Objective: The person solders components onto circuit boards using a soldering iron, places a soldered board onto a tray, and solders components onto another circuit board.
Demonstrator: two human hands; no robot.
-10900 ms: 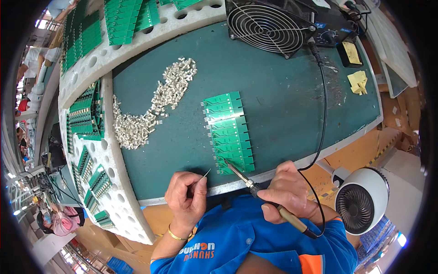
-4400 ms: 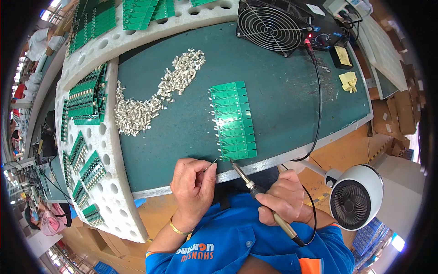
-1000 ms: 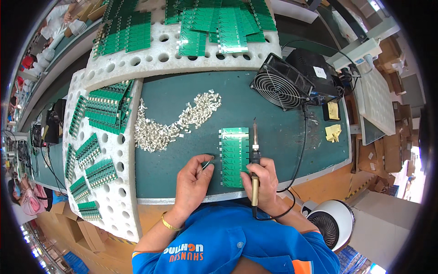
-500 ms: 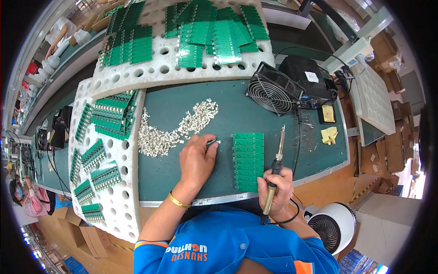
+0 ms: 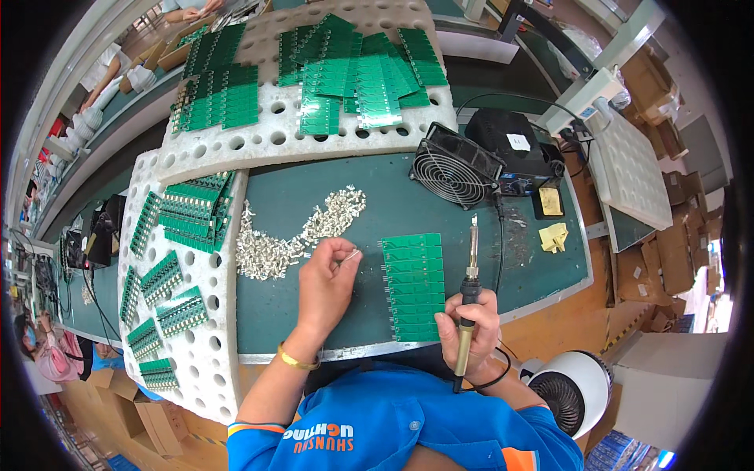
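Head view: our right hand (image 5: 481, 323) is gripping a soldering iron (image 5: 470, 293), left hand (image 5: 324, 286) pinching something pale (image 5: 359, 252); the tabletop's (image 5: 365, 314) front-edge panel (image 5: 415, 288) is bearing pins (image 5: 386, 280), connectors (image 5: 263, 255) lying loose.

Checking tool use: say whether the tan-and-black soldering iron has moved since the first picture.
Yes: the soldering iron has moved forward, toward the black round-grilled fan.
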